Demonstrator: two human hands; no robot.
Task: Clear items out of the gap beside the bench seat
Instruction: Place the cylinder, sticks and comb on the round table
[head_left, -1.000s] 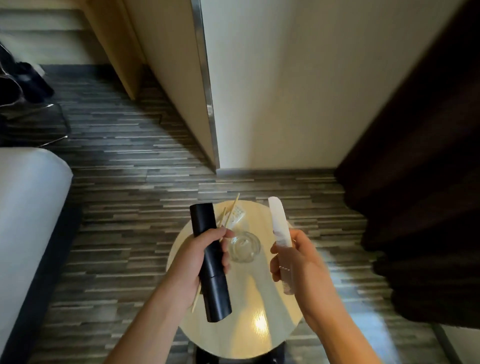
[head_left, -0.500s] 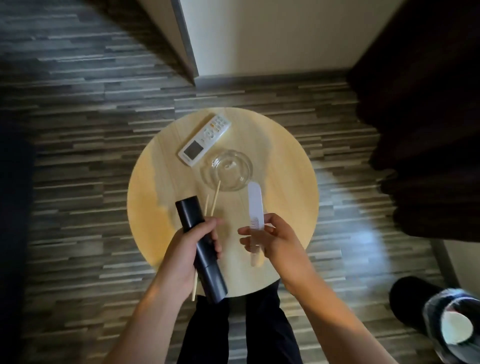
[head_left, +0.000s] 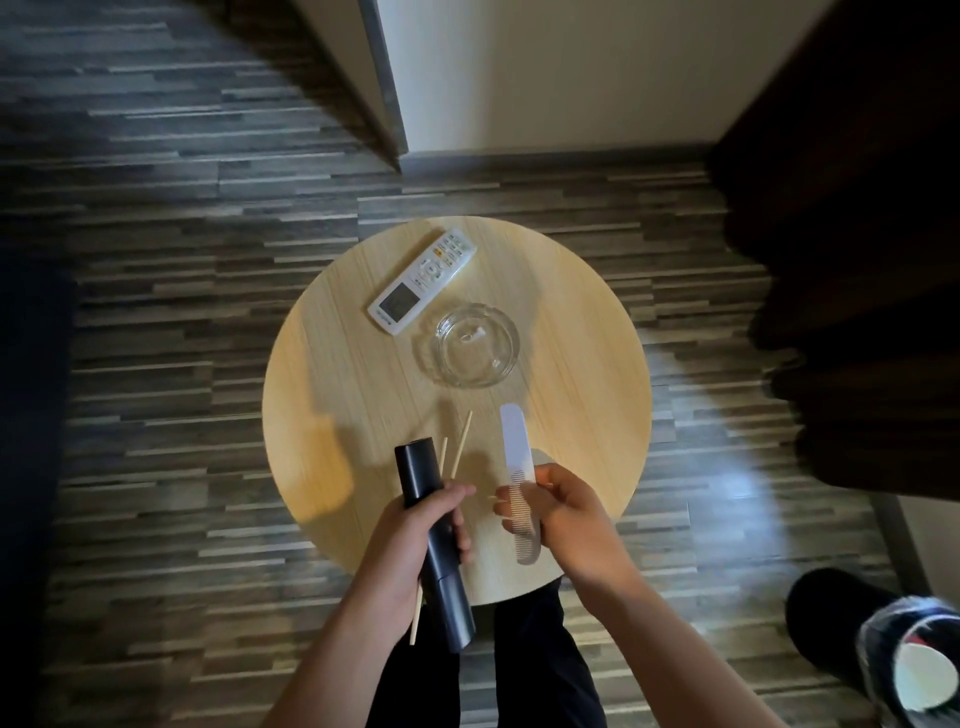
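Note:
My left hand (head_left: 410, 545) is closed around a long black cylinder (head_left: 423, 488) together with two thin wooden sticks (head_left: 460, 449), held over the near edge of a round wooden table (head_left: 332, 374). My right hand (head_left: 566, 514) grips a white comb (head_left: 515, 447) by its toothed half, handle end pointing away from me, just above the tabletop. The bench seat and its gap are out of view.
A white remote control (head_left: 423, 280) and a clear glass ashtray (head_left: 478, 345) lie on the far half of the table. A dark curtain (head_left: 857, 260) hangs at the right, a black bin (head_left: 893, 654) with a liner stands at lower right, and a wall corner (head_left: 384, 104) lies ahead.
The view has tilted down and closer to the table, revealing the remote and the bin. Both hands, still holding their items, have come lower over the table's near edge.

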